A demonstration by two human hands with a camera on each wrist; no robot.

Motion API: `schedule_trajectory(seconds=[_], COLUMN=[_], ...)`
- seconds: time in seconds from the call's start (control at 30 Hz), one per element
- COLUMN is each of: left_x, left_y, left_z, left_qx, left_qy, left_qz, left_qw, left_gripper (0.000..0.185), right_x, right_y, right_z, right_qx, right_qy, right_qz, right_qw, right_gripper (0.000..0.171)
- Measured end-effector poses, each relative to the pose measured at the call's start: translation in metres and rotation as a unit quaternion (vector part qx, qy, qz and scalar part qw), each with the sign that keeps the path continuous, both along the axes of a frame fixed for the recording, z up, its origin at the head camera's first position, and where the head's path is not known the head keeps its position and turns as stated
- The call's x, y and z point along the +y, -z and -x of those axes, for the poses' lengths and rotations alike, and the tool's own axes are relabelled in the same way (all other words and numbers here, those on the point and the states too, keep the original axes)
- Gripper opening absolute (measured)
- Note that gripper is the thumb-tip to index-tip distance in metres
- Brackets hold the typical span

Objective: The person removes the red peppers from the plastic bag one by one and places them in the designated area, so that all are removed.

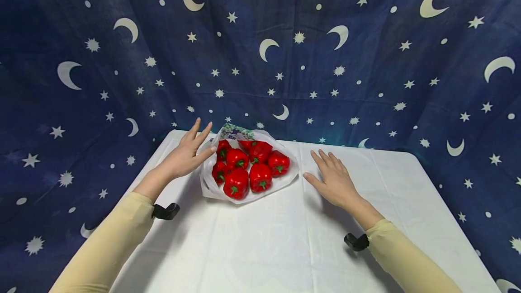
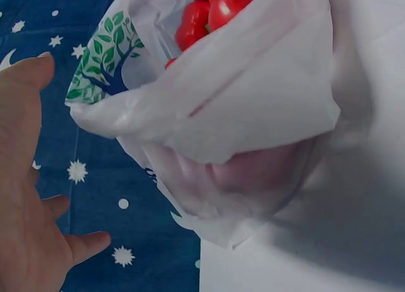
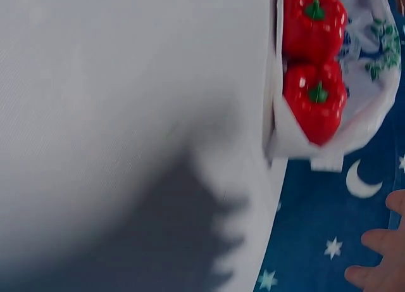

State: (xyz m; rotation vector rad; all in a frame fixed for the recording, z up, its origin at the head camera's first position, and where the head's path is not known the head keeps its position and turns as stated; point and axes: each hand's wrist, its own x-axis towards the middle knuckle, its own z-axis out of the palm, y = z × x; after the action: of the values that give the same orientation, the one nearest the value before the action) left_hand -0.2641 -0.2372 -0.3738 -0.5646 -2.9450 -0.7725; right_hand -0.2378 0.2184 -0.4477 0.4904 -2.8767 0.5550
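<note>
White cloth-covered table (image 1: 285,238), set before dark blue backdrop (image 1: 366,58) printed with white moons, stars and dots. Backdrop draped behind and down both sides of table. Faint creases visible in cloth.

White table (image 1: 285,238) — starry navy backdrop (image 1: 366,58)

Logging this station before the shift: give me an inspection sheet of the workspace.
Surface: table under a white cloth, lightly creased.
Job's things: white plastic bag lying open on the far part of the table, red peppers inside.
Clutter: nothing seen.
Hands: left hand open, fingers straight, beside the bag's left edge; right hand open, just right of the bag, apart from it.
Cables: nothing seen; black wrist mounts on both forearms.
Surroundings: blue backdrop with moons and stars.
</note>
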Motion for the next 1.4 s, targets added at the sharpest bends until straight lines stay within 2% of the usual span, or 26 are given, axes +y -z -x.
schedule_trajectory(seconds=[0.33, 0.6, 0.8, 1.13, 1.27, 1.4], left_x=[0.015, 0.026, 0.030, 0.031, 0.031, 0.029], left_y=[-0.003, -0.002, 0.003, 0.010, 0.010, 0.006], left_z=[0.006, 0.017, 0.019, 0.018, 0.019, 0.017], left_qx=[-0.022, -0.044, -0.043, -0.024, -0.022, -0.016], left_qy=[0.034, 0.032, 0.023, 0.034, 0.045, 0.054], left_qz=[0.007, 0.042, 0.049, 0.042, 0.032, 0.033], left_qw=[0.9992, 0.9977, 0.9976, 0.9982, 0.9982, 0.9979], left_gripper=[0.077, 0.072, 0.073, 0.081, 0.086, 0.087], right_x=[-0.040, -0.068, -0.085, -0.109, -0.111, -0.112], right_y=[-0.003, -0.004, 0.002, 0.008, 0.008, 0.008], right_z=[-0.001, 0.001, 0.000, -0.004, -0.004, -0.003], right_qx=[-0.006, -0.028, -0.047, -0.128, -0.144, -0.166], right_qy=[-0.051, -0.076, -0.079, -0.050, -0.025, -0.019], right_qz=[0.047, 0.079, 0.115, 0.225, 0.260, 0.284], right_qw=[0.998, 0.994, 0.989, 0.965, 0.954, 0.944], right_gripper=[0.081, 0.082, 0.077, 0.069, 0.064, 0.060])
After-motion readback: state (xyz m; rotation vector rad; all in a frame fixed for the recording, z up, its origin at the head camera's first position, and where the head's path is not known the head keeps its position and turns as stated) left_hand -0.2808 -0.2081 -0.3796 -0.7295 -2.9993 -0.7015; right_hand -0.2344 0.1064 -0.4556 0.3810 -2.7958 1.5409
